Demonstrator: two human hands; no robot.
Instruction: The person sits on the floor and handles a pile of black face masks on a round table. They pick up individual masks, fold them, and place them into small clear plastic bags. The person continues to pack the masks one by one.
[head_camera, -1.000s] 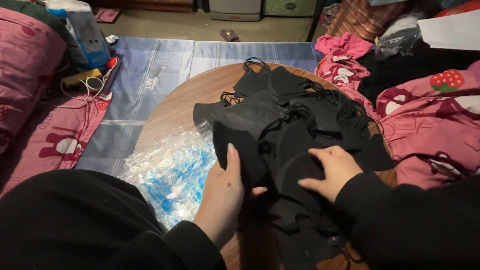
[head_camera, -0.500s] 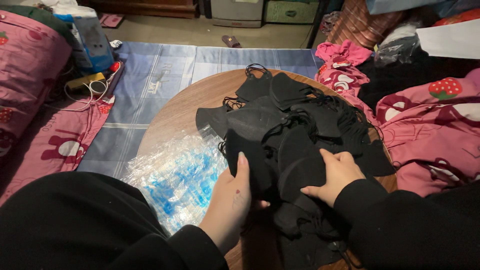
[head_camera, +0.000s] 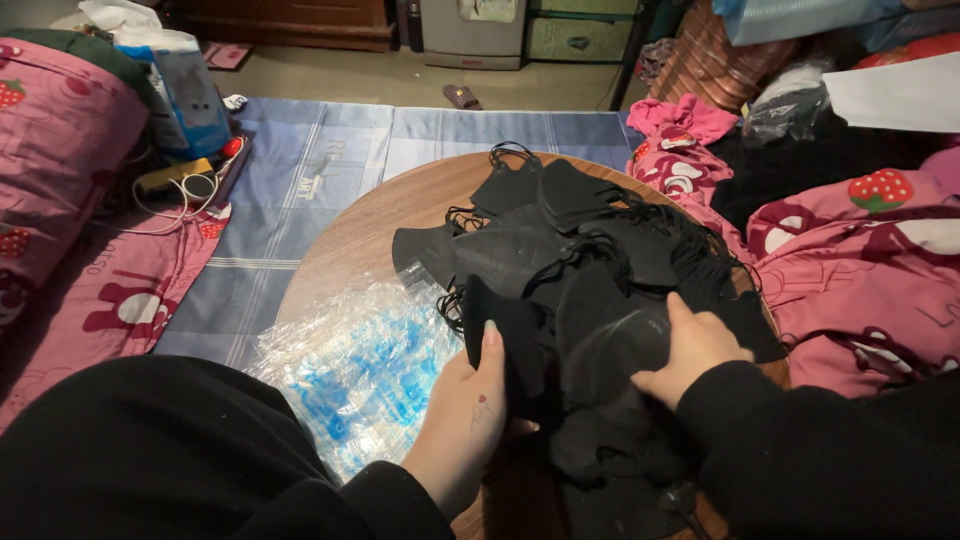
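A heap of black fabric face masks (head_camera: 580, 250) with thin ear loops lies across a round wooden table (head_camera: 380, 220). My left hand (head_camera: 465, 420) grips a folded stack of black masks (head_camera: 505, 335) at the heap's near left edge, thumb up along its side. My right hand (head_camera: 690, 345) rests palm down on the same black pile just to the right, fingers curled over a mask. Both arms wear black sleeves.
A crinkled clear plastic bag with blue print (head_camera: 365, 365) lies on the table's near left. A blue checked mat (head_camera: 300, 190) covers the floor behind it. Pink printed bedding (head_camera: 870, 260) is on the right, a pink pillow (head_camera: 50, 170) and a cable (head_camera: 175, 185) on the left.
My left hand has slid to the right and turned upright against the stack of masks. My right hand has shifted a little to the right on the pile.
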